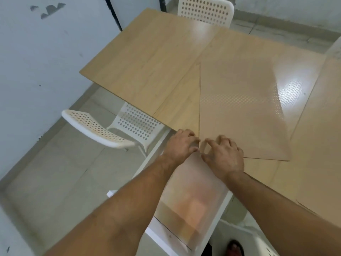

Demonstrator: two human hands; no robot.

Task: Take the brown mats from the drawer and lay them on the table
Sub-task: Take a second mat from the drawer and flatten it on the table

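Here a brown mat [243,111] lies flat on the light wooden worktop [147,58], its long axis running from the near edge away toward the far right, so that it sits skewed against the worktop's own grain and seam. Its near left corner reaches the worktop's near edge, where both hands meet. The left hand [181,145] pinches that corner with fingers curled against the thumb; the right hand [224,156] rests just beside it on the mat's near edge, thumb and forefinger also closed in a pinch on the corner. A second brown mat [321,145] lies farther right, partly cut off by the picture's edge, with a strip of bare wood between the two.

Below the hands an open white drawer [186,200] juts out from under the worktop; a pale translucent sheet covers its inside, so I cannot tell what it holds.

The left half of the worktop is bare wood. A white perforated chair [103,130] stands at the left side, close under the edge, and another [205,11] at the far end.
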